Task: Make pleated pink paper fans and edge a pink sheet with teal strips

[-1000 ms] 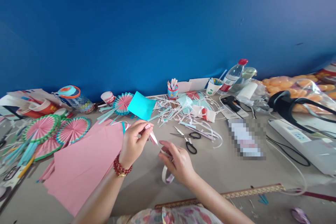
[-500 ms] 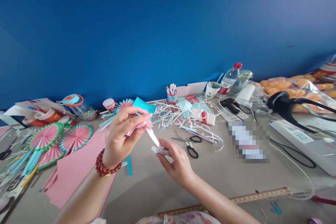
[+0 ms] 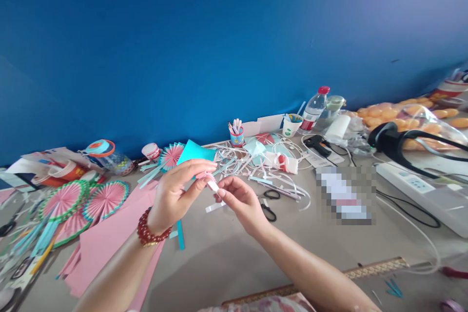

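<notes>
Above the table, my left hand [image 3: 173, 200] is closed on a small pleated piece of pink paper [image 3: 203, 175], gripping it between thumb and fingers. A white strip [image 3: 212, 185] runs from the pink paper to my right hand [image 3: 244, 204], whose thumb and fingertips pinch it. The strip's loose end hangs below the right fingers. Whether the strip is tape or paper I cannot tell. Black-handled scissors [image 3: 271, 195] lie behind my right hand, their blades hidden by it. Pink paper sheets [image 3: 106, 248] lie under my left forearm.
Pink pleated paper fans [image 3: 106, 200] lie at the left. Along the blue wall are a turquoise sheet [image 3: 195, 152], a pen cup [image 3: 236, 136], tangled paper strips [image 3: 234, 158], a paper cup [image 3: 291, 126] and a bottle [image 3: 315, 109]. At right are a glue gun [image 3: 317, 145] and power strip [image 3: 420, 192].
My right hand has moved up and closer to my left hand, so less of the white strip shows between them. The view has shifted slightly.
</notes>
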Motion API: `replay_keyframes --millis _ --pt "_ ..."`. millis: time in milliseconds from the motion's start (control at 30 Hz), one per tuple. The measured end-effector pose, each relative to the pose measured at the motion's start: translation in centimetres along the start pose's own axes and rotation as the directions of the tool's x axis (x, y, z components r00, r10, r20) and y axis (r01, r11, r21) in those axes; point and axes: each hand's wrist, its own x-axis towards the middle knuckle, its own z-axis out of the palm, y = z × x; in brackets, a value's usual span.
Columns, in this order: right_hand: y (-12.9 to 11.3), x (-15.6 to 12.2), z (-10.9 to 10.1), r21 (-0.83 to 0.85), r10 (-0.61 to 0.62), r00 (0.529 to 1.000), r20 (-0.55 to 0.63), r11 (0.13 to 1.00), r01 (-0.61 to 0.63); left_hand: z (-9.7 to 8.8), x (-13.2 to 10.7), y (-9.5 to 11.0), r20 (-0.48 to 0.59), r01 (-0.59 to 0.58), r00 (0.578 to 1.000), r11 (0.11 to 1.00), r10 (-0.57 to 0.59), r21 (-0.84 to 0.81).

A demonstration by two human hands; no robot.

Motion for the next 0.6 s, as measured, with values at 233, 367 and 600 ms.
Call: replay_keyframes --millis 233,367,600 --pt "0.0 -0.1 -1.0 -0.326 -0.131 0.985 -0.112 0.941 0.088 1.1 -3.0 -0.9 0.089 0.283 0.959 0.909 -0.269 -0.307" --pt "0.4 -0.5 -1.7 -0.614 -0.354 0.933 -0.058 0.750 0.246 1.9 -4.9 -0.8 0.153 0.413 0.911 0.848 -0.384 -0.332" --pt "0.3 -0.9 -1.8 -0.768 -0.492 0.868 0.067 0.530 0.360 2.7 -6.4 -0.4 0.138 0.473 0.880 0.863 -0.454 -0.178"
